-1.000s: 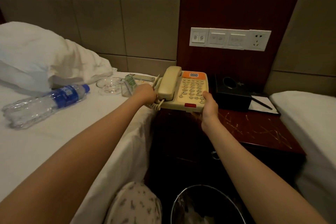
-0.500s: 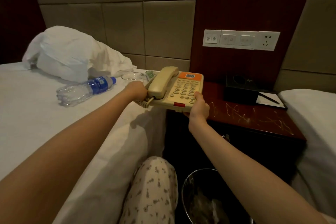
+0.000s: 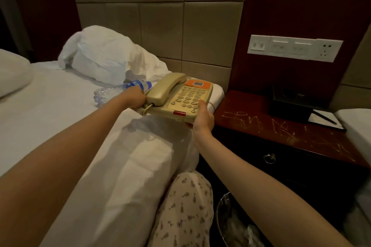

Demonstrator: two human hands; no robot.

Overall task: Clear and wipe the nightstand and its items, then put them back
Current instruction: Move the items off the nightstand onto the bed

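1. Far left: white pillow (image 3: 12,72) on the bed (image 3: 50,118). Farther back, a crumpled white bedding heap (image 3: 104,54) lies against the padded wall.
2. Clear water bottle (image 3: 112,92) lies on its side on the sheet. Blue label, print too small to read. The left wrist hides part of it.
3. Left hand (image 3: 135,96): fingers clamped on the telephone's left edge by the coiled cord, tips hidden under the base.
4. Telephone (image 3: 180,98): beige, held in the air over the bed's right edge, just left of the counter.
   - Keypad faces up. Long axis runs near to far, leaning right.
   - Handset sits cradled along the left side.
   - Red bar at the near edge. Orange label at the far end carries a small square code, unreadable.
5. Right hand (image 3: 202,120): thumb on the keypad's near right corner, fingers clamped beneath.
6. Below: patterned trouser knee (image 3: 186,206), waste bin (image 3: 228,224) with clear liner.
7. Counter (image 3: 251,124): dark red, with pale scratches like scrawl, not legible.
   - Black box (image 3: 289,104) at the rear, notepad (image 3: 323,118) with pen just beside it.
   - 1 ring pull (image 3: 269,158) on the drawer.
   - White switch panel (image 3: 295,47) on the wall above.
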